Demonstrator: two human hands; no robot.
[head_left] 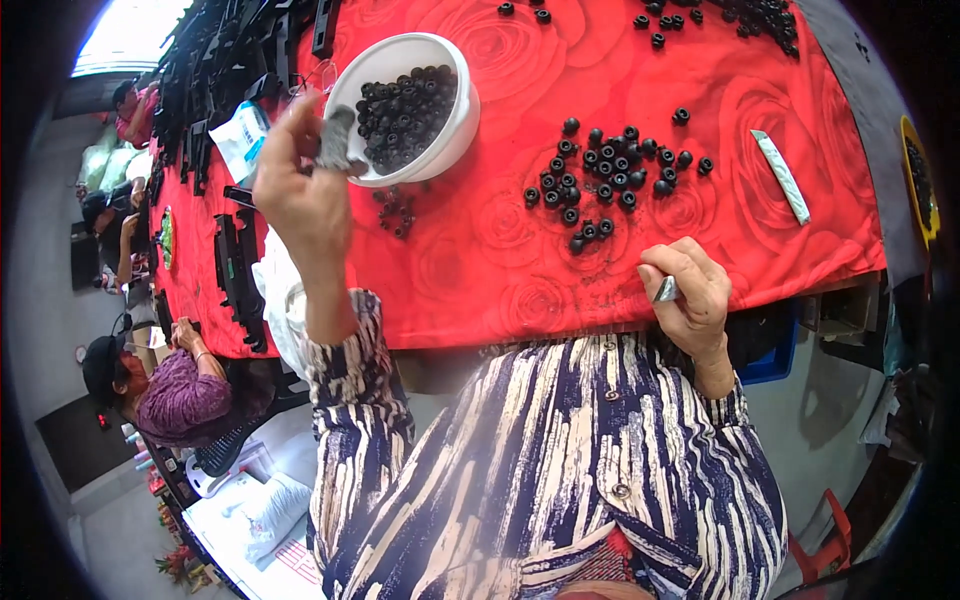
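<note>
My left hand (305,195) is raised beside the left rim of a white plastic bowl (472,110). Its fingers are apart, one digit has a grey wrap (336,138) around it, and no held part shows. Inside the bowl lies a heap of small round black parts (405,115) with holes. My right hand (695,295) is closed near the table's front edge, a short silver-grey blade-like piece (667,289) poking out of it; its exact kind cannot be made out. Ahead of that hand, several loose black parts (610,165) are scattered on the red rose-patterned cloth (520,300).
A pale wrapped stick (780,176) lies at the right. More black parts (760,20) are spread at the far right. Long black plastic pieces (235,265) and a blue-white packet (240,138) occupy the left side. A person in purple (185,400) sits at the left edge.
</note>
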